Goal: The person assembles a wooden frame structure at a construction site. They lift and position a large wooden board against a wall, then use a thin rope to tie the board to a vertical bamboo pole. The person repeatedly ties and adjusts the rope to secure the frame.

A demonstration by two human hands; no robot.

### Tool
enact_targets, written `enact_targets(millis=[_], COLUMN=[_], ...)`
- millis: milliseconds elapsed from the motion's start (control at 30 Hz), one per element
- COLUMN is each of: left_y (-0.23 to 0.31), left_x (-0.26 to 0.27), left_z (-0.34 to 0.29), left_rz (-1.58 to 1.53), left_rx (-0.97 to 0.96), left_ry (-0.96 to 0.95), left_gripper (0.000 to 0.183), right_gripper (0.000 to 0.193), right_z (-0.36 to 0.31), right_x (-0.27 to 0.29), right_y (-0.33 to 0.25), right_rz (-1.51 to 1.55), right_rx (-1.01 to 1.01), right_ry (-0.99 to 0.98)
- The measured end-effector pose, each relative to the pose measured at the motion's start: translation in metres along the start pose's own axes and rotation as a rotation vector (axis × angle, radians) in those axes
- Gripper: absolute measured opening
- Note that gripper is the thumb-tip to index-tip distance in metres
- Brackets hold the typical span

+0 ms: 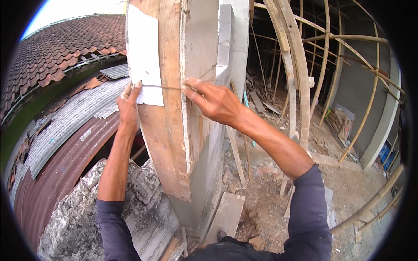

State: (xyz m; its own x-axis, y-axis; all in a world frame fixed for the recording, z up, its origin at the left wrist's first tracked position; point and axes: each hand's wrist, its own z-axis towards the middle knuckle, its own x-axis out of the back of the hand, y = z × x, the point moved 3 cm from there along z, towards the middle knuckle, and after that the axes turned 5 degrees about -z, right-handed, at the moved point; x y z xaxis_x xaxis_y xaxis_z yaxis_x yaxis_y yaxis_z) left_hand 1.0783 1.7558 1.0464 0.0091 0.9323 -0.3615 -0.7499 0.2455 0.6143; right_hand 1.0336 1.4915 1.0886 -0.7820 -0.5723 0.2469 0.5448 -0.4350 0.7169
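Observation:
A thin brownish wire (167, 88) runs across the front of a tall wooden board (167, 143) fixed against a grey column (198, 204). At the board's left edge, my left hand (127, 108) is closed, its thumb and fingers pinching the wire's left end. My right hand (215, 102) pinches the other end near the board's right edge, knuckles up. Behind the wire, a white sheet (148, 48) lies flat against the board's upper left. The tips of my left fingers are partly hidden by the board's edge.
Left of the column are corrugated roofing sheets (65, 165), a tiled roof (69, 43) and a rough broken wall (100, 209). On the right, bamboo poles (324, 65) and curved timbers (300, 87) stand over rubble-strewn ground. A plank (226, 213) lies near my foot.

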Motion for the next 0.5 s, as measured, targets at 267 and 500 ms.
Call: enact_targets(millis=[267, 500], left_y=[-0.01, 0.004], left_x=[0.014, -0.004], left_z=[0.011, -0.008], left_rz=[0.039, 0.025], left_rx=[-0.077, -0.032], left_ry=[0.063, 0.087], left_gripper=[0.085, 0.067], right_gripper=[0.019, 0.01], right_z=[0.016, 0.002], right_x=[-0.007, -0.011], right_y=[0.033, -0.005], right_rz=[-0.183, -0.117], right_rx=[0.459, -0.145], right_ry=[0.09, 0.025])
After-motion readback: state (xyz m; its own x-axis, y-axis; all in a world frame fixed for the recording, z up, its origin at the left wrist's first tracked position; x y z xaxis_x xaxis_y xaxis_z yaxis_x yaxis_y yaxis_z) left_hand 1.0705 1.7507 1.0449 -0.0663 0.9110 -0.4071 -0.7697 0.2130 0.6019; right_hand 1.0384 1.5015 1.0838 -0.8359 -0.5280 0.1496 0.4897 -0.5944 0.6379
